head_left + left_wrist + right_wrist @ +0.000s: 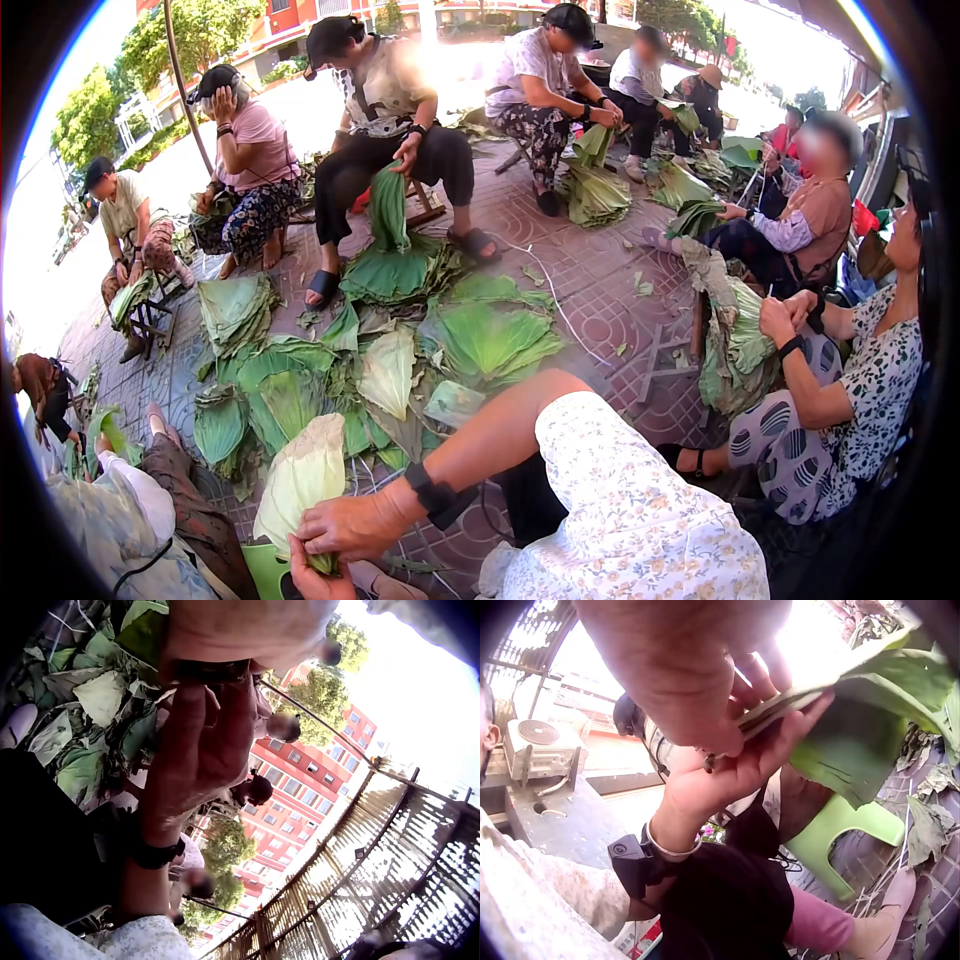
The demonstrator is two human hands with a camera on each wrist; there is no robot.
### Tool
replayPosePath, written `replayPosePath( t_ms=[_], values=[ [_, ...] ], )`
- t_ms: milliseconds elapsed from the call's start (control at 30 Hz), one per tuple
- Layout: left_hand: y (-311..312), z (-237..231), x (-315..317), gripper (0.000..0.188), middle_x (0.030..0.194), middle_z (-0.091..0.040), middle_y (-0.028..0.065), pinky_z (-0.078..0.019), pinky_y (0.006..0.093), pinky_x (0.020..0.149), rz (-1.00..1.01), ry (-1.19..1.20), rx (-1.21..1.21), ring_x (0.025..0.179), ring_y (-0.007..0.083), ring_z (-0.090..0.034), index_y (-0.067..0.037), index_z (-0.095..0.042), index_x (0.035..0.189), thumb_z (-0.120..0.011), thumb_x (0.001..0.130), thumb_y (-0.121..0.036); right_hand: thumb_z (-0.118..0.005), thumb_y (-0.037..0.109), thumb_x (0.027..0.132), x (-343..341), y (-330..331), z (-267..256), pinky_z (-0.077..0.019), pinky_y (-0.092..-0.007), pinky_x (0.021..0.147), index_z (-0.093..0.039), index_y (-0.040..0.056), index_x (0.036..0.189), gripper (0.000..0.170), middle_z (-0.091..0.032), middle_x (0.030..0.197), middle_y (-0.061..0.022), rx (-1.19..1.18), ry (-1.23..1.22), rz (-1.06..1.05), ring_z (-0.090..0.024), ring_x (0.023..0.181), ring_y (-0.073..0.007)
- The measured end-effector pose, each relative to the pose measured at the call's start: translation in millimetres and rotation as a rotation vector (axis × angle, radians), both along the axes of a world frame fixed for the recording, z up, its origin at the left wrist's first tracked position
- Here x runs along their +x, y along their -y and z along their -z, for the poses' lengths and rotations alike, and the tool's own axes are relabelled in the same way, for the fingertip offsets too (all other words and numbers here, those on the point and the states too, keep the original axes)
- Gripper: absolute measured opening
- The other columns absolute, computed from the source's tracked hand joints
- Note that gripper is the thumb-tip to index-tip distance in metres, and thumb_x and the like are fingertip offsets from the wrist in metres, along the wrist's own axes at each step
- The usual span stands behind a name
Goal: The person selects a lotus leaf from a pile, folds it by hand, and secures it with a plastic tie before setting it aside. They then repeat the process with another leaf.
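Note:
A few dried, pale green lotus leaves (300, 470), folded together, are between my two hands at the bottom of the head view. My right hand (358, 525) grips their gathered end from above, with a black strap on its wrist. In the right wrist view my left hand (716, 784) is palm up under the folded ends, its fingers along the underside. The leaves' broad green part (885, 690) spreads out to the right there. The left wrist view shows my right hand (202, 750) beside my left hand (247, 630); the leaves are mostly hidden there.
Piles of lotus leaves (490, 335) cover the paving ahead. A light green plastic stool (855, 825) stands close by my hands. A white strip (565, 315) lies across the paving. Several people sit around with leaves, one nearby at the right (850, 370).

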State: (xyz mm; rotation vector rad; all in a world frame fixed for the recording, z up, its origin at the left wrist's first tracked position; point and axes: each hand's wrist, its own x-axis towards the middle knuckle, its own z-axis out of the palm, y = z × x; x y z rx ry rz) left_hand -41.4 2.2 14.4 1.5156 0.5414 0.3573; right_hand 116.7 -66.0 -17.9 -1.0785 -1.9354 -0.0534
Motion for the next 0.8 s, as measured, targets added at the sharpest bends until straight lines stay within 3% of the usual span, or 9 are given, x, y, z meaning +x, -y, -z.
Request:
replayPosePath(
  t_ms=[100, 200, 300, 333, 400, 533, 733, 800],
  values=[
    [-3, 3, 1, 0.038, 0.111, -0.056, 0.0106, -0.0439, 0.0298, 0.087, 0.014, 0.061, -0.069, 0.102, 0.0194, -0.054, 0.000, -0.051, 0.119, -0.059, 0.081, 0.000, -0.067, 0.020, 0.063, 2, 1, -2, -0.0439, -0.0418, 0.078, -0.057, -0.0005, 0.085, 0.032, -0.056, 0.094, -0.0132, -0.039, -0.001, -0.017, -0.053, 0.095, -0.0317],
    [-14, 21, 2, 0.035, 0.111, -0.058, 0.0122, -0.0489, 0.0311, 0.084, -0.057, 0.087, -0.334, 0.100, 0.0198, -0.058, 0.002, -0.051, 0.119, -0.054, 0.084, -0.001, -0.068, 0.019, 0.063, 3, 7, -10, -0.0430, -0.0428, 0.080, -0.057, 0.0000, 0.088, 0.034, -0.056, 0.096, -0.0134, -0.055, 0.024, 0.010, -0.053, 0.097, -0.0316],
    [-18, 20, 15, 0.033, 0.109, -0.061, 0.0136, -0.0482, 0.0319, 0.085, -0.245, 0.248, -0.803, 0.101, 0.0229, -0.059, 0.003, -0.057, 0.111, -0.060, 0.079, -0.004, -0.068, 0.018, 0.063, 8, 14, -16, -0.0424, -0.0438, 0.083, -0.056, -0.0004, 0.095, 0.039, -0.054, 0.109, -0.0148, -0.135, 0.072, 0.007, -0.052, 0.103, -0.0329],
    [-20, 31, 11, 0.032, 0.111, -0.061, 0.0110, -0.0522, 0.0358, 0.085, -0.281, 0.251, -0.761, 0.103, 0.0224, -0.060, 0.002, -0.055, 0.115, -0.043, 0.094, -0.020, -0.068, 0.017, 0.063, 6, 11, -16, -0.0422, -0.0440, 0.085, -0.056, -0.0007, 0.098, 0.041, -0.053, 0.115, -0.0154, -0.170, 0.086, -0.026, -0.051, 0.106, -0.0335],
    [-17, 26, 17, 0.025, 0.102, -0.063, 0.0126, -0.0522, 0.0295, 0.077, -0.284, 0.277, -0.699, 0.090, 0.0201, -0.063, 0.007, -0.058, 0.108, -0.050, 0.091, -0.010, -0.069, 0.018, 0.066, 7, 13, -12, -0.0418, -0.0436, 0.087, -0.056, -0.0004, 0.106, 0.046, -0.053, 0.119, -0.0159, -0.156, 0.069, 0.008, -0.051, 0.110, -0.0325],
    [-13, 32, 16, 0.013, 0.093, -0.063, 0.0091, -0.0518, 0.0273, 0.069, -0.359, 0.281, -0.782, 0.083, 0.0172, -0.062, 0.001, -0.060, 0.096, -0.053, 0.089, -0.007, -0.069, 0.017, 0.065, 9, 14, -13, -0.0424, -0.0422, 0.089, -0.057, 0.0007, 0.106, 0.045, -0.055, 0.113, -0.0157, -0.202, 0.071, 0.000, -0.052, 0.105, -0.0320],
    [-6, 41, 12, 0.020, 0.097, -0.063, 0.0118, -0.0556, 0.0312, 0.068, -0.346, 0.193, -0.772, 0.081, 0.0208, -0.065, 0.003, -0.056, 0.107, -0.049, 0.089, -0.004, -0.066, 0.012, 0.073, 19, 16, -5, -0.0457, -0.0403, 0.087, -0.059, -0.0023, 0.102, 0.033, -0.060, 0.104, -0.0173, -0.299, -0.135, -0.155, -0.056, 0.100, -0.0339],
    [-5, 46, 10, 0.021, 0.099, -0.063, 0.0126, -0.0560, 0.0323, 0.069, -0.309, 0.139, -0.724, 0.084, 0.0222, -0.065, 0.004, -0.055, 0.108, -0.048, 0.089, -0.003, -0.065, 0.011, 0.074, 26, 16, -5, -0.0470, -0.0398, 0.085, -0.060, -0.0018, 0.100, 0.030, -0.061, 0.101, -0.0169, -0.346, -0.198, -0.082, -0.058, 0.096, -0.0333]
  ],
)
